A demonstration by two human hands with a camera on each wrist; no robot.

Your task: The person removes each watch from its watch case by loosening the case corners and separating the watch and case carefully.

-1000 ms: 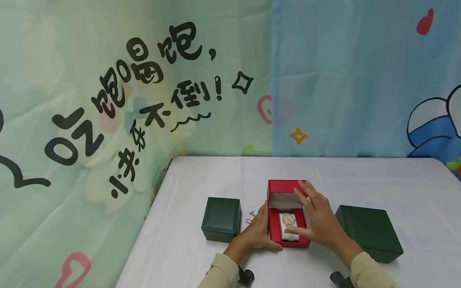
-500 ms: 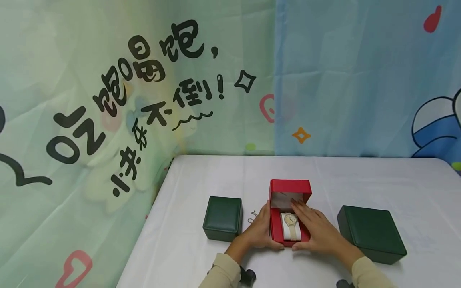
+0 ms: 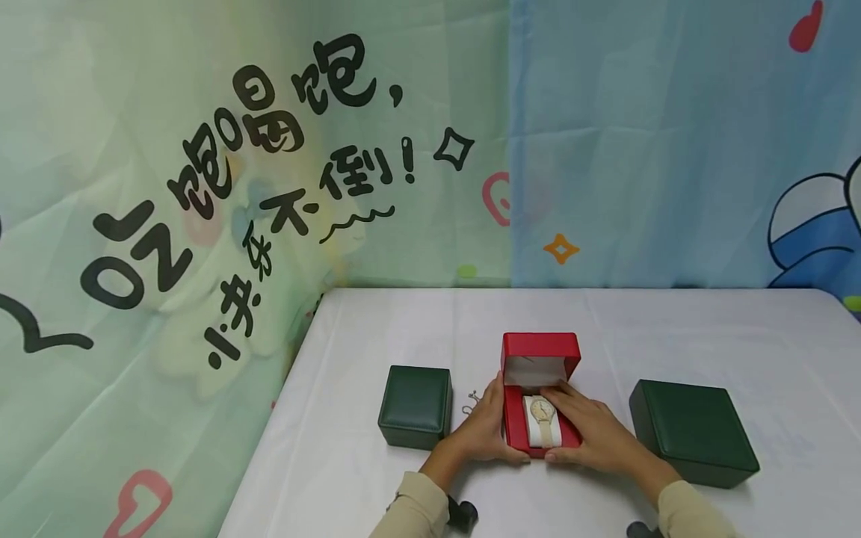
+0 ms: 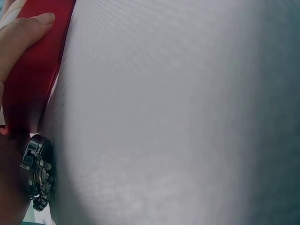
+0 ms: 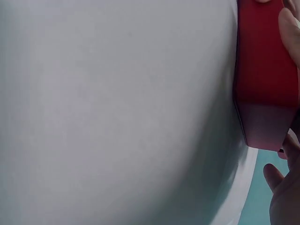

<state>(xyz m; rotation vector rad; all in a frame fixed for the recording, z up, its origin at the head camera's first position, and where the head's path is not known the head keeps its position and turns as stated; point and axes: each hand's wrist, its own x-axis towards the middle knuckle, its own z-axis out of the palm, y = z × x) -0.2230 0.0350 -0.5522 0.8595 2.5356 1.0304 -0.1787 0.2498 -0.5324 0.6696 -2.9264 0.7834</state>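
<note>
Red box, lid raised, wristwatch inside, a hand at either side

Principal item: one red rectangular box with a hinged, pale-lined lid (image 3: 541,344), set on a white tablecloth (image 3: 377,321), opening toward the person; lid upright at the far side.

Contents: one wristwatch with a round pale-gold dial and a cream strap (image 3: 542,410), wrapped on a white pillow-shaped cushion (image 3: 556,433) in the box. Its long axis runs front to back, away from the person.

Left hand (image 3: 480,430): holds the box along its left wall, thumb at the front; the other fingertips are hidden.

Right hand (image 3: 595,433): holds the box at its right wall, thumb at the front corner, fingers close together and reaching over the rim beside the cushion's far right corner. Contact with the cushion cannot be told.

Governing relation: the watch lies just left of the right fingertips, which are nearer to it than the left hand.

Adjacent lots: a small dark-green leather-look box, closed (image 3: 417,400), left; a larger dark-green leather-look box, closed (image 3: 696,422), right; a dark metal watch (image 4: 40,173) near the left hand, worn or loose unclear.
</note>
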